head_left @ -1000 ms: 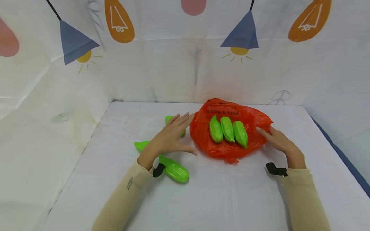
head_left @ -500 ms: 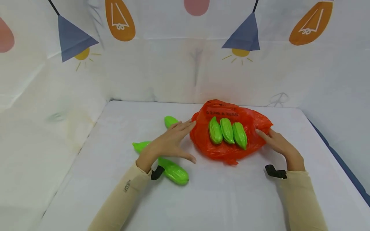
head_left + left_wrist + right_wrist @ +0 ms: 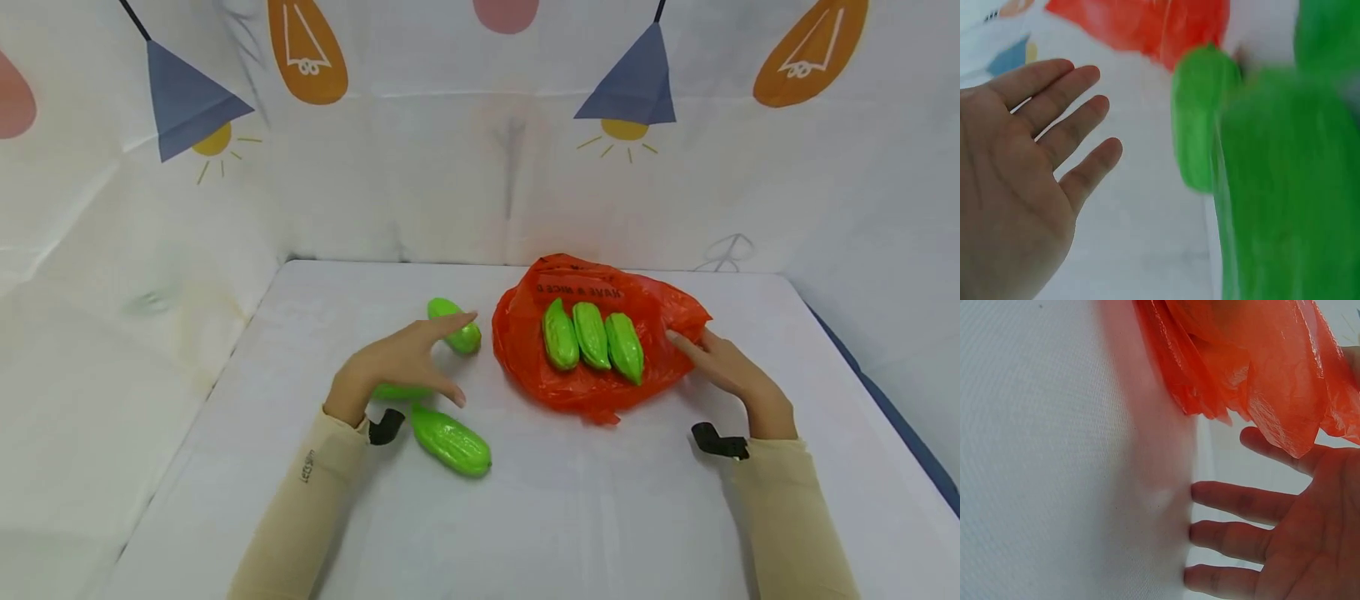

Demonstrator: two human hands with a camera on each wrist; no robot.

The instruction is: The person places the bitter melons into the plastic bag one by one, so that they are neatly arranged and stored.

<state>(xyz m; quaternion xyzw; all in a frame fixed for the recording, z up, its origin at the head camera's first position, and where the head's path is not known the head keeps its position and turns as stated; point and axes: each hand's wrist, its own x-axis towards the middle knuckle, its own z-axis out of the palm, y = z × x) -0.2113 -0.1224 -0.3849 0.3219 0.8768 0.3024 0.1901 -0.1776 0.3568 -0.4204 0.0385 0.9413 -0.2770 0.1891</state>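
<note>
Leftward, away from the red bag (image 3: 562, 396), the left hand (image 3: 390, 358) has been moved since the earlier frame, while the right hand (image 3: 731, 367) has been kept at the bag. Above the table (image 3: 577, 517) the left hand is held, its thumb and straight fingers spread wide; nothing is gripped by it. Near it, three loose green vegetables (image 3: 452, 442) are laid, one partly covered by the hand. By the right hand, the bag's right edge is held between thumb and index finger, the other fingers being stretched straight. In the opened bag three bagged green vegetables (image 3: 591, 336) are set side by side. Mirrored writing (image 3: 579, 290), "HAVE A NICE D", can be read on the bag; on the left sleeve (image 3: 292, 508) a small dark word is printed, seemingly "Letsslim".
</note>
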